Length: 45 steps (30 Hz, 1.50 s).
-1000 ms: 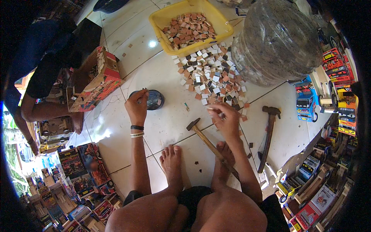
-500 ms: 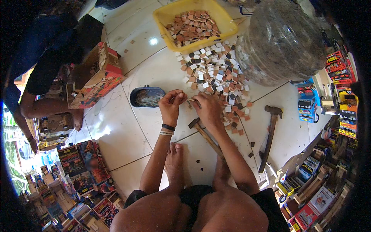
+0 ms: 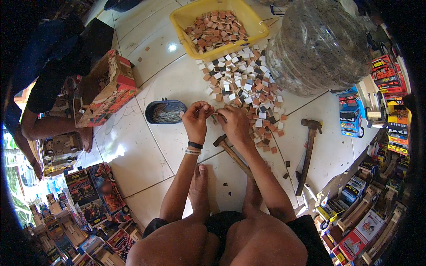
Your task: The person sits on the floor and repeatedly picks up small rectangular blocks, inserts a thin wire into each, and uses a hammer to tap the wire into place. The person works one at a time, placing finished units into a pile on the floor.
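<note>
Pinching thumb to fingertips, the person's left hand (image 3: 194, 123) hangs just right of the blue dish (image 3: 150, 113), which sits on the tiled floor (image 3: 142, 150) with thin nails (image 3: 167, 113) lying loose inside. A little further right of the dish, the right hand (image 3: 234, 125) has its fingertips drawn together too, almost meeting the left. From where I stand, I can't tell what, if anything, is caught in either pinch.

A heap of small square pieces (image 3: 244, 84), brown, white and dark, spreads right of the dish and beyond it, below a yellow basin (image 3: 213, 53) with more of them. One hammer (image 3: 235, 158) lies right of the dish and nearer the person, its handle running under the right forearm; a second hammer (image 3: 307, 150) lies well to the dish's right. Further off that way and beyond stands a big see-through container (image 3: 317, 48). Left of the dish, there's a red-sided box (image 3: 106, 99) near a co-worker's bare foot (image 3: 86, 139).
</note>
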Each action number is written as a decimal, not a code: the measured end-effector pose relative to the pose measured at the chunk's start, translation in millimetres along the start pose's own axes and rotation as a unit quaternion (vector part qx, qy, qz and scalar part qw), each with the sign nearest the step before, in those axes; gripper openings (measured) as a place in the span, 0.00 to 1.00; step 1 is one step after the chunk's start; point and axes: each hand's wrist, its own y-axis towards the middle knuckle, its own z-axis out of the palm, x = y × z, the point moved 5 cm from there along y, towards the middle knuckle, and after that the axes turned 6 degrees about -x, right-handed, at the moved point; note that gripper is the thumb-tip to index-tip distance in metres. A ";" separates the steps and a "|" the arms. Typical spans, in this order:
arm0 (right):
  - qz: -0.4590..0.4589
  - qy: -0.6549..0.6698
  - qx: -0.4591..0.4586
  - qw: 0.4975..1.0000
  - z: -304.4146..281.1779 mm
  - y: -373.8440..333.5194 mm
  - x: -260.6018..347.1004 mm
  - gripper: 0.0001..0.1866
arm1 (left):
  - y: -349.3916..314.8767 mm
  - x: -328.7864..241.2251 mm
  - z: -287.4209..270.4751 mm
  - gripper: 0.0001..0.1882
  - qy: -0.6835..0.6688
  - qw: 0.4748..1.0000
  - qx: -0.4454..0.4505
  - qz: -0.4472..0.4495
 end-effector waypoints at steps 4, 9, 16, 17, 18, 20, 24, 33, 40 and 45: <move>-0.013 0.010 -0.019 1.000 -1.7 0.0 1.4 0.08 | -0.4 -0.4 1.5 0.04 -0.003 1.000 0.001 0.017; -0.016 0.007 -0.023 1.000 -4.0 0.3 2.3 0.12 | -2.6 -1.6 2.7 0.04 0.007 1.000 -0.007 0.027; -0.016 0.007 -0.021 1.000 -3.8 1.4 3.1 0.10 | -6.6 -6.5 5.8 0.04 0.042 0.996 -0.017 0.076; -0.015 0.014 -0.021 1.000 -4.0 1.4 3.2 0.09 | -8.5 -9.7 7.0 0.04 0.090 0.990 -0.016 0.111; -0.013 0.022 -0.020 0.999 -4.3 1.4 3.4 0.08 | -10.9 -13.1 8.3 0.05 0.138 0.980 -0.015 0.145; -0.012 0.023 -0.023 0.999 -4.8 1.5 3.7 0.09 | -16.7 -18.8 10.7 0.06 0.208 0.957 -0.018 0.200; -0.014 0.013 -0.021 1.000 -3.6 1.7 2.8 0.08 | -25.2 -26.0 14.3 0.09 0.260 0.931 -0.019 0.256; -0.015 -0.060 0.005 0.998 2.5 0.5 2.0 0.12 | -28.5 -21.4 13.8 0.13 0.271 0.919 -0.024 0.285; 0.037 -0.088 0.009 0.995 -37.1 -43.3 15.4 0.15 | -26.7 -14.1 11.4 0.13 0.253 0.927 -0.015 0.278; 0.047 -0.153 0.274 0.948 -61.9 -119.8 10.7 0.16 | -23.6 -10.9 10.9 0.13 0.243 0.934 -0.012 0.263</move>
